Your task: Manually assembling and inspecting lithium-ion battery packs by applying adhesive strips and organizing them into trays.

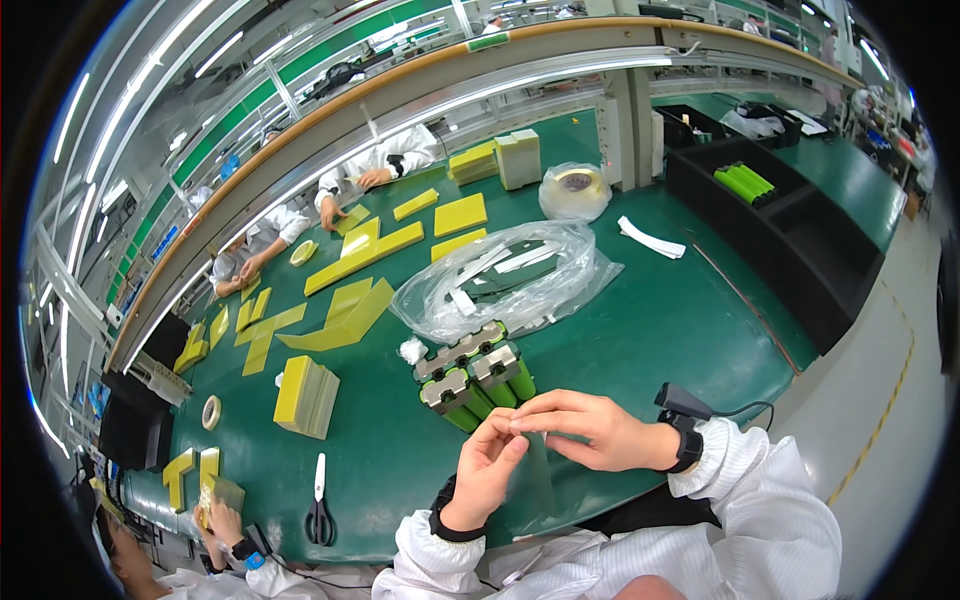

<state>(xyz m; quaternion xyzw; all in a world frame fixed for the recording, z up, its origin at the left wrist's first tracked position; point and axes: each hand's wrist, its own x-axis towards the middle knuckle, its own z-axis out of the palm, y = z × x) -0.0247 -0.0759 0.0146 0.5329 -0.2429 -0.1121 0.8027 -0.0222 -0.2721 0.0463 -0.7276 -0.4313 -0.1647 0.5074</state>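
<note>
My left hand (487, 468) and my right hand (588, 428) meet at the fingertips just in front of a green battery pack. Both are pinched closed. A thin, pale, see-through strip (541, 475) seems to hang below the fingers, but what they grip is too small to make out. The battery pack (470, 372) stands on the green table, its green cylindrical cells topped with grey metal plates and black holders. Left of my left hand lies a pair of scissors (319, 508) with black handles. A crumpled white piece (412, 350) sits beside the pack.
A clear plastic bag (505, 280) with white strips lies beyond the pack. Yellow sheets (345, 318) and a yellow-edged stack (307, 397) spread leftward. A black bin (810, 240) holding green cells (744, 183) stands at right. Co-workers' hands (374, 178) work across the table and at lower left (224, 522).
</note>
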